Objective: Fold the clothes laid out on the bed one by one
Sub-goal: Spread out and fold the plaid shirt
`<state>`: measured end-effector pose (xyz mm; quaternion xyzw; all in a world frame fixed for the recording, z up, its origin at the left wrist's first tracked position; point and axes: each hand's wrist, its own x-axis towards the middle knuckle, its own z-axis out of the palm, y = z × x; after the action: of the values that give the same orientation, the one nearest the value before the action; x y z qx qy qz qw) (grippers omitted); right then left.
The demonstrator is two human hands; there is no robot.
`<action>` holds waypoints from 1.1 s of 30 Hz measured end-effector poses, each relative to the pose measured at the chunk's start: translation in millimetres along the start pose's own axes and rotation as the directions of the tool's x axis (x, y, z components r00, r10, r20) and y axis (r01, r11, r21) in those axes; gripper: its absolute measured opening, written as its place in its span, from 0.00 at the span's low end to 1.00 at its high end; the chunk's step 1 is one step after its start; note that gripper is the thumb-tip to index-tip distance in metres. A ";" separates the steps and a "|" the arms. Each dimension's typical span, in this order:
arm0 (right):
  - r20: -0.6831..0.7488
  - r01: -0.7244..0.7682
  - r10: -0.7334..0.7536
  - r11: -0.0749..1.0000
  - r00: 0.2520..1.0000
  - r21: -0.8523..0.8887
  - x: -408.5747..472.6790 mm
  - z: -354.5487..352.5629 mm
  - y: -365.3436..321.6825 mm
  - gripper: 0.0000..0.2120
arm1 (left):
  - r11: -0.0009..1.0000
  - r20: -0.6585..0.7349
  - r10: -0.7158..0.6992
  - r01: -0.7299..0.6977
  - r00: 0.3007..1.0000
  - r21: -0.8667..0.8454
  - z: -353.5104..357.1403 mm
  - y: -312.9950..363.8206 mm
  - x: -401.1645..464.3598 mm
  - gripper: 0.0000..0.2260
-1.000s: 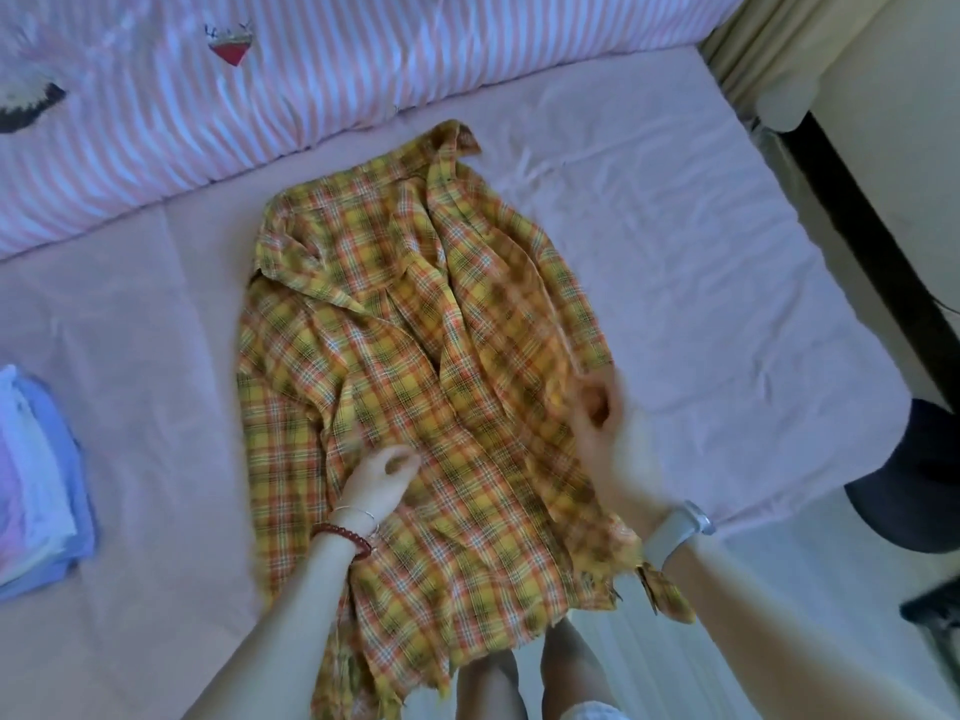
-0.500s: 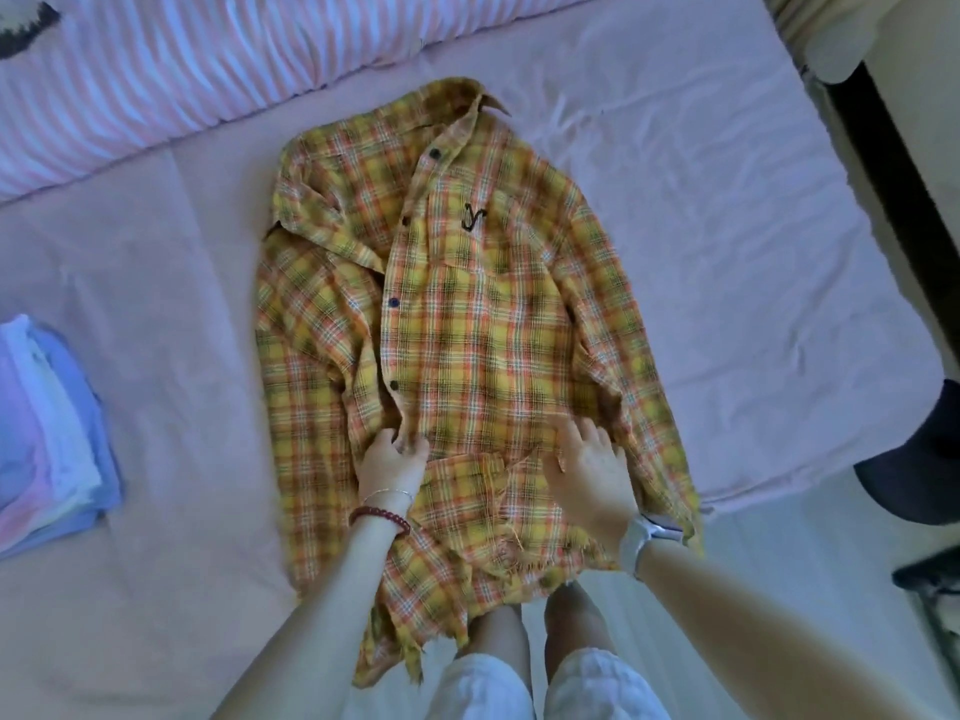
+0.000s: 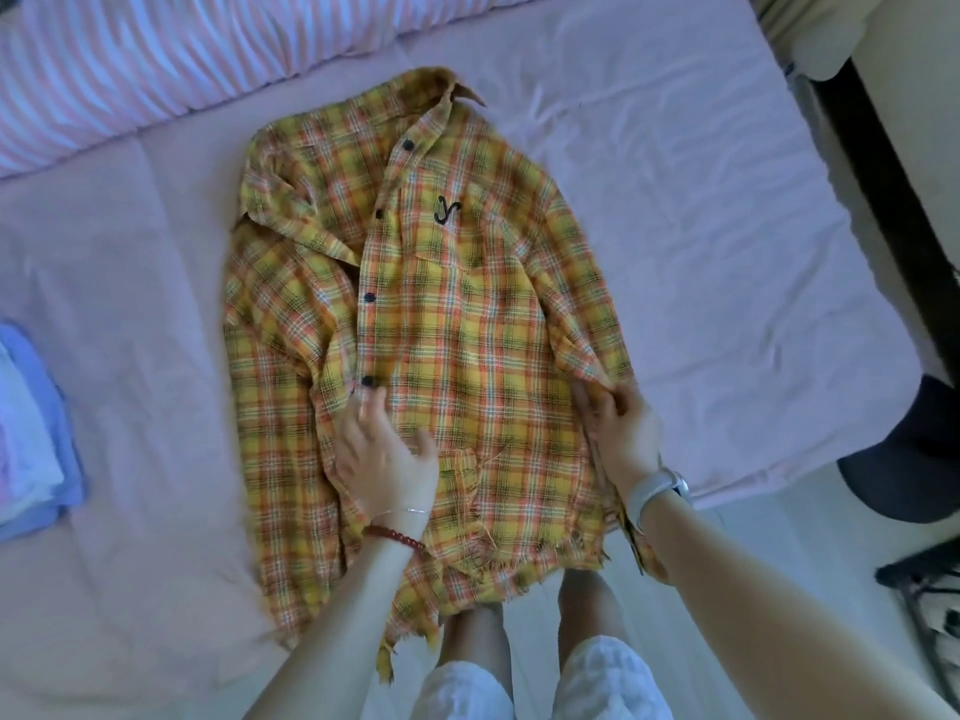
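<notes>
A yellow and orange plaid shirt (image 3: 452, 304) lies front up on the pink bed sheet (image 3: 701, 226), collar toward the far side, its frayed hem hanging over the near edge. My left hand (image 3: 382, 459) rests flat on the lower button placket, fingers spread, just below a black button. My right hand (image 3: 621, 428) pinches the right sleeve's fabric at the shirt's right edge. The left sleeve is folded loosely along the shirt's left side.
A stack of folded pale blue and white clothes (image 3: 31, 439) sits at the bed's left edge. A pink striped duvet (image 3: 156, 59) runs along the far side. A dark round stool (image 3: 914, 449) stands on the floor at the right, beside the bed.
The right shirt front has been laid flat over the body. My right hand moved from the lower front out to the right sleeve and gripped it. My left hand flattened on the placket.
</notes>
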<state>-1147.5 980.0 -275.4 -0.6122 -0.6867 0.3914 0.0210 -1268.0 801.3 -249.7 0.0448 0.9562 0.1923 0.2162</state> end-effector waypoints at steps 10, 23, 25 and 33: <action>-0.142 0.533 -0.538 0.843 0.831 -0.075 94.8 -156.8 -29.2 0.08 | 0.840 0.294 0.517 -0.543 0.804 0.009 48.4 183.9 5.4 0.28; 0.137 0.320 -0.305 0.942 0.942 -0.104 250.2 -232.4 64.2 0.18 | 0.771 0.342 0.532 -0.610 0.775 0.184 165.9 361.3 39.4 0.18; 0.115 0.146 -0.152 0.988 0.982 0.057 268.1 -223.8 69.0 0.17 | 0.769 0.224 0.553 -0.595 0.802 0.234 176.3 373.6 58.0 0.19; 0.254 -0.470 0.413 0.590 0.874 0.657 352.1 -197.6 46.2 0.09 | 0.807 0.292 0.327 -0.427 0.899 0.408 197.0 419.2 138.3 0.35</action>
<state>-1096.8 1380.4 -323.2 -0.6931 -0.3124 0.6369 0.1281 -1306.9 1279.8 -306.1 0.3047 0.9177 -0.0074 0.2550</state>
